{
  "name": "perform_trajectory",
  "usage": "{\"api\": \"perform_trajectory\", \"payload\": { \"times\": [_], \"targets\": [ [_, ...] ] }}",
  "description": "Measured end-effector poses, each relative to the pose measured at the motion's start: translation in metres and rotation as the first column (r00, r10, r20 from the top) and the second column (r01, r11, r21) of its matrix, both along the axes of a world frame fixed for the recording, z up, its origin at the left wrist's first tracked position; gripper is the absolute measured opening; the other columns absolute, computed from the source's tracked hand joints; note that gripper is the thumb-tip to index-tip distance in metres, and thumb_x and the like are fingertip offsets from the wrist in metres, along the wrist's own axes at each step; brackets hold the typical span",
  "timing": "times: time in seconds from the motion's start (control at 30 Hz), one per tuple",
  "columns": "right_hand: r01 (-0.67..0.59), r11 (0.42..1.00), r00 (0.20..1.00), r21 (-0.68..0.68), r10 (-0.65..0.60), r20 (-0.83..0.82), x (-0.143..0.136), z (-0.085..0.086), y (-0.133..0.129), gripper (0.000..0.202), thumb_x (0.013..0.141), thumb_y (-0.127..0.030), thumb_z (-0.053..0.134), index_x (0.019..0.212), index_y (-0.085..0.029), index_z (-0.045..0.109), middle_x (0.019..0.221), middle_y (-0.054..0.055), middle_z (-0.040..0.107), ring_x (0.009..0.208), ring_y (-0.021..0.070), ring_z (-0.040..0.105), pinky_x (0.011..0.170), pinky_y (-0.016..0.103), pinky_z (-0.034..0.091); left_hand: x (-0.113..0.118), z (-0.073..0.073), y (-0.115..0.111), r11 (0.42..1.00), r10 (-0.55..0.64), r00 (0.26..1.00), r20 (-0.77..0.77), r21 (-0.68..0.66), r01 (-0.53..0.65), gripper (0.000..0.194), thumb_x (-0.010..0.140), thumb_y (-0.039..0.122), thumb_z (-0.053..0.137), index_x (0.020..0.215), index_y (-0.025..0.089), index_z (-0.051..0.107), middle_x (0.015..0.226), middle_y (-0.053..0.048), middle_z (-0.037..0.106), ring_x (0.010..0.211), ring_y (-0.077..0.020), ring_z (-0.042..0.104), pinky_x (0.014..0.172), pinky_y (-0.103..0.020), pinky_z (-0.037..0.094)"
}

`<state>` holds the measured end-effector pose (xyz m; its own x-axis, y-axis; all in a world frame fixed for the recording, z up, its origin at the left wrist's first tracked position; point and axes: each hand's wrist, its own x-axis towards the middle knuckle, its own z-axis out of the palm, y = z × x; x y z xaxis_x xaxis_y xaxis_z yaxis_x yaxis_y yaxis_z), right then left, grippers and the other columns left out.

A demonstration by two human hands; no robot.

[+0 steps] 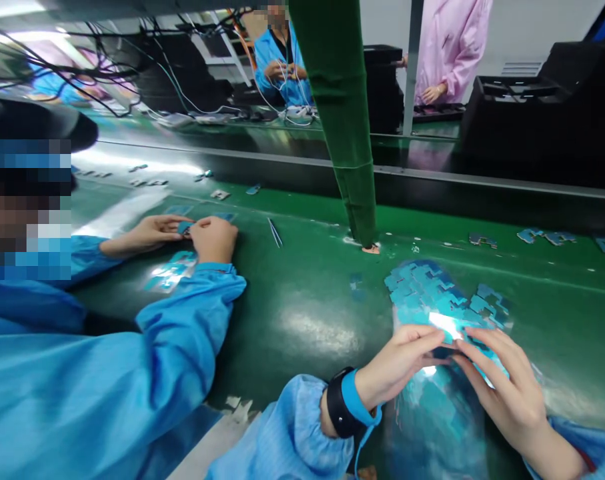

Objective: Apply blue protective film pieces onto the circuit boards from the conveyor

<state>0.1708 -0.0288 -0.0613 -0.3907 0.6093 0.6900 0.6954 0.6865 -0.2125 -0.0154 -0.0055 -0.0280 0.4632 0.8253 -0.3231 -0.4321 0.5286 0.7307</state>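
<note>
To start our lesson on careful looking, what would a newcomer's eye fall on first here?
Probably the green post, slanting from the top edge down to the green table. Next, perhaps, the heap of shiny blue pieces at right, just beyond the wearer's left hand and right hand. At left, a co-worker's bright blue sleeve stands out.

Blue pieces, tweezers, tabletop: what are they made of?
Blue pieces: possibly film-covered plastic or board, given their flat, sharp-cut outlines and satin sheen.
Tweezers: probably metal, from the thin legs and pale glint.
Tabletop: maybe rubber or vinyl, semi-gloss; light spreads across it in soft patches.
</note>
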Motion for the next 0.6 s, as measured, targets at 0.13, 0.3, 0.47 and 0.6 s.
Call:
{"api": "perform_trajectory", "payload": {
  "times": [0.13,0.3,0.47,0.6],
  "targets": [
    [-0.044,0.999,0.999,-0.001,0.044,0.001,0.006,0.001,0.000,0.062,0.078,-0.003,0.067,0.135,-0.025,0.052,0.102,0.010,0.072,0.091,0.0238,0.069,0.095,0.045,0.051,0.001,-0.002,0.000,0.997,0.014,0.997,0.075,-0.079,-0.008,0.027,0.069,0.040,0.077,0.076,0.017,0.067,0.080,-0.002,0.064,0.085,-0.0186,0.064,0.090,-0.035,0.044],
    [-0.118,0.993,0.972,0.029,0.110,0.210,0.011,0.003,-0.007,0.036,0.089,-0.005,0.051,0.122,-0.016,0.062,0.115,0.012,0.070,0.110,0.0241,0.064,0.102,0.043,0.044,0.001,-0.005,0.001,0.994,0.029,0.996,0.087,-0.112,-0.019,0.029,0.065,0.035,0.081,0.062,0.015,0.060,0.062,0.002,0.058,0.069,-0.0132,0.061,0.080,-0.028,0.046],
    [-0.162,0.987,0.964,0.010,0.156,0.217,0.003,0.012,-0.009,0.033,0.094,-0.006,0.040,0.115,-0.013,0.065,0.115,0.013,0.070,0.121,0.0221,0.057,0.104,0.042,0.042,0.000,-0.003,0.002,0.992,0.038,0.998,0.052,-0.121,-0.031,0.028,0.067,0.036,0.079,0.065,0.016,0.058,0.061,0.001,0.063,0.063,-0.0131,0.062,0.070,-0.026,0.049],
    [-0.187,0.977,0.982,-0.101,0.183,-0.053,-0.008,0.028,-0.009,0.024,0.090,-0.008,0.051,0.103,-0.019,0.068,0.108,0.009,0.073,0.109,0.0201,0.064,0.098,0.042,0.047,-0.002,-0.007,0.006,0.989,0.095,0.995,-0.038,-0.106,-0.098,0.030,0.070,0.039,0.076,0.071,0.019,0.054,0.070,-0.004,0.072,0.073,-0.0211,0.070,0.072,-0.032,0.052]
  ]
}}
